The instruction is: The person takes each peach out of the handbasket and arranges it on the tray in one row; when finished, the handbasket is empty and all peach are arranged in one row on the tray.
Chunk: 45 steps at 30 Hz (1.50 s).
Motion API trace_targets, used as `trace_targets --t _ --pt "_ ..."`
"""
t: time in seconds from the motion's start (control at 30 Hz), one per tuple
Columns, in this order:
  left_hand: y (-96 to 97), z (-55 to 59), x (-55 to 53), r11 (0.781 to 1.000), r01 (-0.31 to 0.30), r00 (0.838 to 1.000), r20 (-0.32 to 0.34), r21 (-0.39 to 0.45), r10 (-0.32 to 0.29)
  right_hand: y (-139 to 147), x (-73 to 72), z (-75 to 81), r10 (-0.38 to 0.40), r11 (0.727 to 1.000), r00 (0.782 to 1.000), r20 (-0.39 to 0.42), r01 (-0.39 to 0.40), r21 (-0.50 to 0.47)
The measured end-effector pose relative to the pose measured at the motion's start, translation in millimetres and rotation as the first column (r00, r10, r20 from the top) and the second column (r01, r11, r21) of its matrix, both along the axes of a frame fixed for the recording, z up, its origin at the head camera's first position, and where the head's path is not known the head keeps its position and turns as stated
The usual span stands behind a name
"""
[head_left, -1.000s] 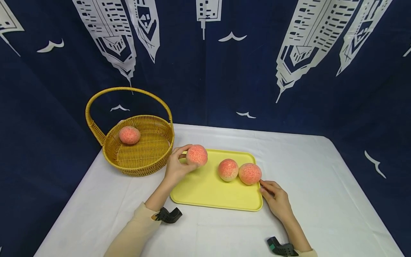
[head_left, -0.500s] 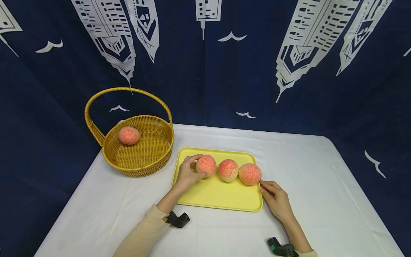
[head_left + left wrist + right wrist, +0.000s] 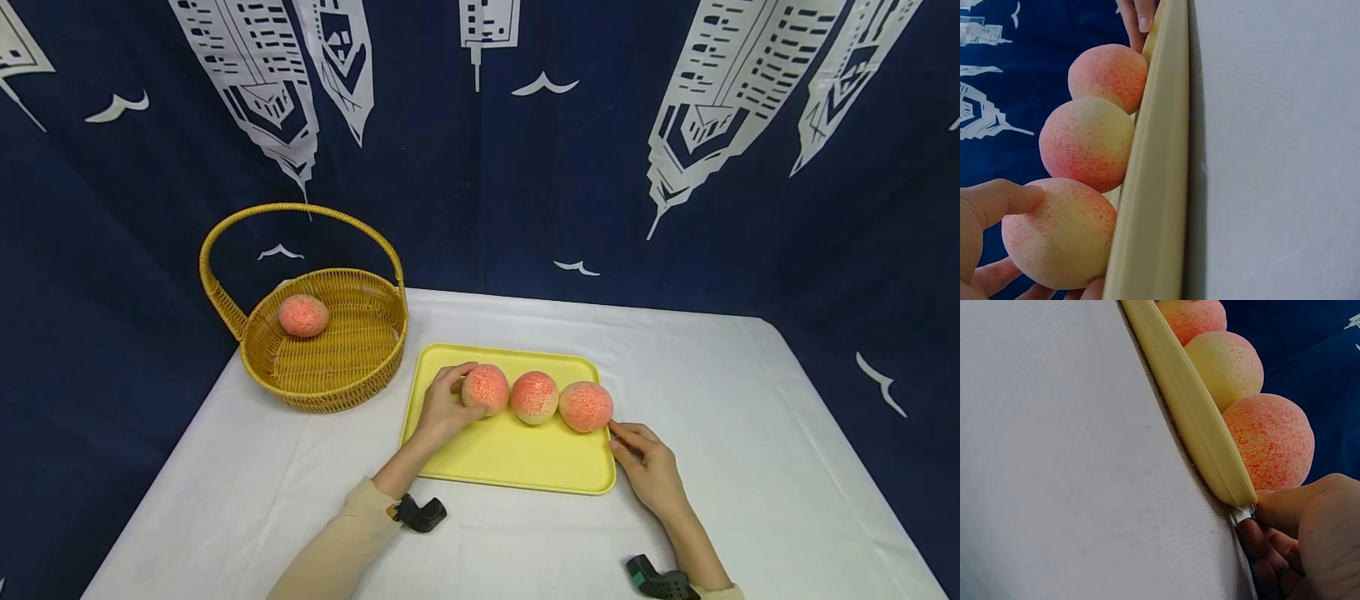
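Three peaches lie in a row across the yellow tray (image 3: pixel 517 462). My left hand (image 3: pixel 442 406) holds the left peach (image 3: pixel 485 389), its thumb across the near side and its other fingers round behind. That peach sits close beside the middle peach (image 3: pixel 535 397), which is more yellow on its lower half. The right peach (image 3: pixel 587 407) is by the tray's right rim. There my right hand (image 3: pixel 648 471) pinches the rim; in the right wrist view the thumb (image 3: pixel 1282 509) lies at the tray's corner with the other fingers curled lower down.
A wicker basket (image 3: pixel 322 392) with a tall arched handle stands left of the tray, one more peach (image 3: pixel 303 316) inside it. White cloth (image 3: pixel 517 550) covers the table. A dark blue curtain (image 3: pixel 480 192) with white buildings and birds hangs behind.
My left hand has carried its peach right and down from over the tray's upper left corner to the row's left end. The right hand keeps its place at the rim.
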<state>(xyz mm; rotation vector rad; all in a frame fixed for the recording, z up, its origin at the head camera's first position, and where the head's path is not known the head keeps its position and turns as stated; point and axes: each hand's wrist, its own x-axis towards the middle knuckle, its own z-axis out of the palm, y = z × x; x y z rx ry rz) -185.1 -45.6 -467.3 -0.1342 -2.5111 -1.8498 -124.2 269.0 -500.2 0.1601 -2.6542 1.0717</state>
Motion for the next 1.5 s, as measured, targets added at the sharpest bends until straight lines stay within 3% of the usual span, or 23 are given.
trace_targets --t 0.8,0.93,1.03,1.13,1.27,1.37,1.5 --pt "5.3 -3.3 1.2 1.000 0.014 0.999 -0.040 -0.017 -0.015 0.5 -1.6 0.0 0.002 1.000 1.000 -0.002 -0.002 0.010" --pt "3.8 2.5 5.2 0.998 -0.009 0.999 -0.048 -0.069 0.006 0.5 -1.4 -0.2 0.002 1.000 1.000 0.001 -0.003 0.007" --pt "-1.7 12.4 10.7 0.993 -0.037 0.995 -0.097 -0.113 0.026 0.3 -1.0 -0.4 0.002 1.000 1.000 0.005 -0.002 0.005" --pt "-15.1 29.1 16.0 0.990 -0.075 0.980 -0.193 -0.123 0.050 -0.4 -1.0 -0.5 0.004 1.000 1.000 0.004 -0.004 0.006" --pt "-45.4 56.1 17.8 0.986 -0.139 0.946 -0.305 -0.092 0.105 -0.7 -1.1 0.3 0.002 1.000 1.000 0.003 -0.002 0.006" --pt "-73.5 70.7 12.7 0.974 -0.219 0.924 -0.332 -0.053 0.189 -0.6 -1.4 0.7 0.002 1.000 1.000 0.004 -0.002 -0.002" --pt "-110.5 80.4 0.6 0.939 -0.344 0.887 -0.332 -0.008 0.322 0.1 -1.4 1.2 0.004 1.000 1.000 0.003 -0.004 -0.003"
